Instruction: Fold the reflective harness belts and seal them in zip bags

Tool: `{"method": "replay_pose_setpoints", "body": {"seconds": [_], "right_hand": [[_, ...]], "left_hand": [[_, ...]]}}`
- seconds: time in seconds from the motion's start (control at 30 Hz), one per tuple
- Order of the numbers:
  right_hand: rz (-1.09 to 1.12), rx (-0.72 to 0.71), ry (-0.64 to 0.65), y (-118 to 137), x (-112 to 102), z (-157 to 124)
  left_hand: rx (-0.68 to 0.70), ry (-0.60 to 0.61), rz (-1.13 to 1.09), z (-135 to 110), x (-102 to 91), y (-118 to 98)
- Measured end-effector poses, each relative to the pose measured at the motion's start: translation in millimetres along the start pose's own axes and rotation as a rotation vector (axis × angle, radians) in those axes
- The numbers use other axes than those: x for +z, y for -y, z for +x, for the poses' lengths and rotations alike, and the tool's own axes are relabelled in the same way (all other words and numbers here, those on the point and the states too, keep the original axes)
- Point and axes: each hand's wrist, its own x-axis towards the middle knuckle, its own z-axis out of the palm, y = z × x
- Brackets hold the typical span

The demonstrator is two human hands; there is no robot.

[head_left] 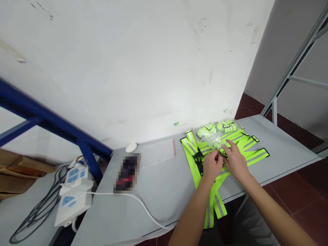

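Note:
My left hand point(213, 165) is closed, its fingertips pinched at what looks like the edge of a clear plastic bag point(210, 137). Close beside it, my right hand point(235, 162) has its thumb and fingers bent onto the same spot; the exact grip is partly hidden. Under and around both hands lie fluorescent yellow-green reflective straps point(252, 159) with grey stripes and black buckles, some ends hanging over the table's front edge. Behind them are bagged, folded reflective straps point(227, 126) against the wall.
On the grey table point(159, 191) lie a flat clear zip bag point(159, 152), a white round object point(131, 147) and a blurred-out phone-like object point(127, 173). A white cable point(143, 204) runs across to power strips point(77, 186). A blue metal frame point(88, 157) stands left.

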Motion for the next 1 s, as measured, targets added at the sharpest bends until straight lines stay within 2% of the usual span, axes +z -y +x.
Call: {"method": "replay_pose_setpoints", "body": {"seconds": [0.1,0.23,0.33,0.43,0.63,0.87,1.0], "right_hand": [[0.007,-0.065,0.100,-0.8,-1.1,1.7],[0.044,-0.136,0.160,-1.6,-0.2,2.1],[0.059,-0.049,0.193,-2.0,2.6,5.2],[0.163,0.050,0.205,-4.1,8.5,6.6],[0.398,-0.003,0.085,-9.9,18.9,-3.3],[0.417,-0.136,-0.138,-16.0,34.7,-11.4],[0.375,-0.155,-0.200,-20.6,40.9,-13.2]], "left_hand": [[-0.038,-0.011,0.021,-0.1,-0.4,4.3],[-0.026,0.001,0.052,0.2,1.0,8.8],[0.005,0.015,0.070,1.4,2.0,10.3],[-0.001,0.005,0.078,2.2,1.3,9.3],[-0.078,-0.029,0.044,2.3,-5.0,6.2],[-0.046,0.068,-0.013,8.0,-9.3,11.1],[0.015,0.134,-0.021,8.5,-11.0,12.3]]}}
